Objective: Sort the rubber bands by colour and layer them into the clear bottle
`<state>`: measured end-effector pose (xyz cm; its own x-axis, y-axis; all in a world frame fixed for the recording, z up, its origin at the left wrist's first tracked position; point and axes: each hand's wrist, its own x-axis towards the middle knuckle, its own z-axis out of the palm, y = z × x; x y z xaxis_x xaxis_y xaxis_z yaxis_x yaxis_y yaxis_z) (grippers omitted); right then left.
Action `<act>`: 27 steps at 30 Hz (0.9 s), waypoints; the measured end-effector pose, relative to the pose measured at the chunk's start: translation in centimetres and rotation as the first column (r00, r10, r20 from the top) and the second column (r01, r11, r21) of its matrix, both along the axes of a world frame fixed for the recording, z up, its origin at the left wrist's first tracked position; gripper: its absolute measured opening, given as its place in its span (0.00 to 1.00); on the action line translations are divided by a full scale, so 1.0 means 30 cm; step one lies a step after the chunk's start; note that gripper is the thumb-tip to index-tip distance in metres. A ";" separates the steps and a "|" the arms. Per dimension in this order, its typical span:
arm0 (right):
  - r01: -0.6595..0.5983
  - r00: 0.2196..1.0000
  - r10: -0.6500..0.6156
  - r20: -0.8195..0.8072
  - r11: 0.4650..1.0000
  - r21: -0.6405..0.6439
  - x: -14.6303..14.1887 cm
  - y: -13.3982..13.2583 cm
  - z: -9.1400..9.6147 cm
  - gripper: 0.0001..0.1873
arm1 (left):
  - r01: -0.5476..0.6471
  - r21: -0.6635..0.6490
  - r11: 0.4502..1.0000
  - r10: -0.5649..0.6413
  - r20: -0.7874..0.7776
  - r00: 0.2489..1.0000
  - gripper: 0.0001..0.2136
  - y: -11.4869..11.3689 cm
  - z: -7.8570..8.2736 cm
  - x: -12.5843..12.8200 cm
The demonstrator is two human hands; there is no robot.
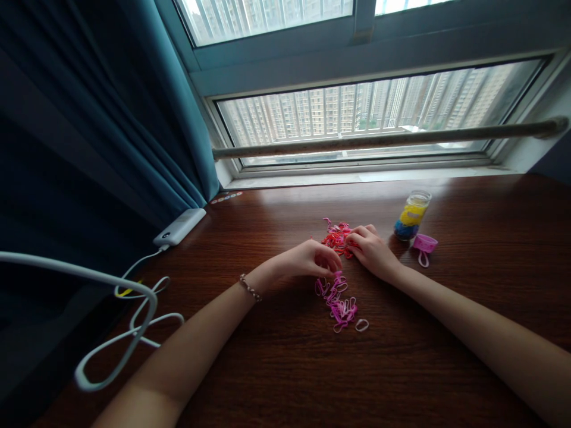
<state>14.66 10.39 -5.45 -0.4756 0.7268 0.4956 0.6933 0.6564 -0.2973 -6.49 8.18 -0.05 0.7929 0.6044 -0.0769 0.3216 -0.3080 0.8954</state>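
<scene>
My left hand (317, 259), wearing a braided bracelet (250, 288), is bent with its fingertips pinched together on a pink elastic band, just above a heap of pink elastic bands (342, 310). One pale pink band (361, 325) lies apart at the heap's right. Beyond it is a heap of red and orange elastic bands (335, 238). The curled fingers of my right hand (373, 251) press into that heap's right side; what they grip is hidden. Right of this hand stands an uncovered glass jar (412, 215) holding yellow and blue bits, beside a pink lid with a loop (425, 242).
A white power bank (180, 227) lies by the blue curtain (178, 119) on the left, with a white cable attached. A thick white cable (107, 277) loops across the left foreground. The brown table (285, 368) reaches the window sill, where a rail (383, 141) crosses the window.
</scene>
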 end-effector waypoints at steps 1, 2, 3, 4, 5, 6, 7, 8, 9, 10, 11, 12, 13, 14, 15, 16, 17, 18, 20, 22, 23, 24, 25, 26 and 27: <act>-0.009 1.000 0.009 -0.007 1.000 -0.001 0.000 0.001 0.000 0.05 | 0.037 0.033 0.999 -0.036 -0.031 0.999 0.09 -0.002 0.000 0.003; -0.017 1.000 0.017 -0.011 1.000 -0.003 0.000 0.001 0.000 0.06 | 0.068 0.062 0.996 -0.064 -0.057 0.996 0.07 -0.004 -0.001 0.004; -0.021 1.000 0.020 -0.012 1.000 -0.007 -0.001 0.001 -0.001 0.07 | 0.091 0.081 0.993 -0.085 -0.076 0.993 0.07 -0.004 -0.003 0.005; -0.020 1.000 0.019 -0.011 1.000 -0.010 -0.001 0.000 -0.001 0.07 | 0.107 0.090 0.990 -0.099 -0.089 0.991 0.06 -0.003 -0.006 0.005; -0.015 1.000 0.015 -0.009 1.000 -0.011 -0.002 0.000 -0.001 0.07 | 0.122 0.094 0.988 -0.113 -0.096 0.989 0.06 -0.002 -0.008 0.005; -0.008 1.000 0.008 -0.008 1.000 -0.011 -0.002 -0.001 -0.001 0.07 | 0.134 0.101 0.986 -0.123 -0.101 0.987 0.06 -0.001 -0.009 0.005; 0.001 1.000 -0.001 -0.012 1.000 -0.010 -0.003 -0.001 -0.002 0.07 | 0.145 0.112 0.983 -0.133 -0.105 0.986 0.07 0.000 -0.010 0.005; 0.013 1.000 -0.013 -0.025 1.000 -0.008 -0.002 0.000 -0.001 0.06 | 0.151 0.130 0.980 -0.138 -0.106 0.985 0.07 0.000 -0.009 0.006; 0.026 0.998 -0.027 -0.050 1.000 -0.009 -0.002 0.001 -0.001 0.06 | 0.155 0.154 0.976 -0.139 -0.107 0.984 0.07 0.000 -0.008 0.006; 0.041 0.995 -0.042 -0.090 0.999 -0.015 -0.001 0.002 0.001 0.06 | 0.154 0.179 0.972 -0.136 -0.107 0.985 0.07 0.000 -0.005 0.007; 0.057 0.988 -0.061 -0.142 0.998 -0.032 0.000 0.004 0.003 0.06 | 0.149 0.199 0.969 -0.130 -0.106 0.986 0.07 0.000 -0.003 0.008; 0.069 0.976 -0.080 -0.205 0.996 -0.063 0.001 0.006 0.007 0.06 | 0.142 0.211 0.967 -0.122 -0.105 0.987 0.07 0.000 -0.001 0.008; 0.069 0.958 -0.096 -0.271 0.992 -0.107 0.002 0.008 0.012 0.05 | 0.126 0.218 0.968 -0.106 -0.101 0.989 0.07 0.001 0.000 0.008; 0.051 0.935 -0.104 -0.340 0.986 -0.161 0.001 0.008 0.019 0.05 | 0.094 0.230 0.969 -0.074 -0.093 0.993 0.08 0.005 -0.002 0.006; 0.012 0.909 -0.101 -0.404 0.976 -0.217 0.000 0.007 0.028 0.06 | 0.038 0.254 0.967 -0.019 -0.077 0.997 0.08 0.011 -0.006 0.003; -0.048 0.885 -0.085 -0.458 0.962 -0.270 -0.003 0.003 0.039 0.07 | -0.045 0.293 0.955 0.063 -0.052 0.997 0.08 0.020 -0.014 -0.002; -0.121 0.864 -0.055 -0.501 0.942 -0.312 -0.006 -0.003 0.051 0.08 | -0.151 0.348 0.925 0.167 -0.018 0.986 0.09 0.033 -0.026 -0.009; -0.198 0.848 -0.015 -0.529 0.918 -0.343 -0.011 -0.013 0.064 0.09 | -0.271 0.415 0.869 0.286 0.028 0.958 0.09 0.049 -0.040 -0.020; -0.350 0.838 0.098 -0.536 0.851 -0.392 -0.022 -0.039 0.089 0.11 | -0.471 0.555 0.686 0.494 0.121 0.861 0.08 0.087 -0.075 -0.050; -0.508 0.826 0.269 -0.495 0.737 -0.446 -0.033 -0.071 0.110 0.10 | -0.548 0.673 0.497 0.595 0.195 0.779 0.08 0.127 -0.109 -0.085; -0.579 0.804 0.367 -0.469 0.666 -0.471 -0.039 -0.087 0.117 0.10 | -0.537 0.714 0.449 0.602 0.203 0.772 0.09 0.144 -0.124 -0.101; -0.633 0.773 0.452 -0.445 0.600 -0.490 -0.044 -0.101 0.122 0.09 | -0.530 0.740 0.414 0.608 0.208 0.766 0.11 0.159 -0.136 -0.114; -0.665 0.747 0.512 -0.425 0.558 -0.496 -0.048 -0.111 0.124 0.09 | -0.530 0.755 0.386 0.616 0.217 0.757 0.13 0.170 -0.145 -0.124; -0.675 0.737 0.540 -0.407 0.553 -0.488 -0.050 -0.116 0.125 0.09 | -0.527 0.768 0.363 0.624 0.219 0.750 0.14 0.177 -0.152 -0.129; -0.663 0.749 0.534 -0.392 0.587 -0.465 -0.050 -0.117 0.123 0.09 | -0.516 0.783 0.346 0.631 0.213 0.746 0.15 0.182 -0.155 -0.129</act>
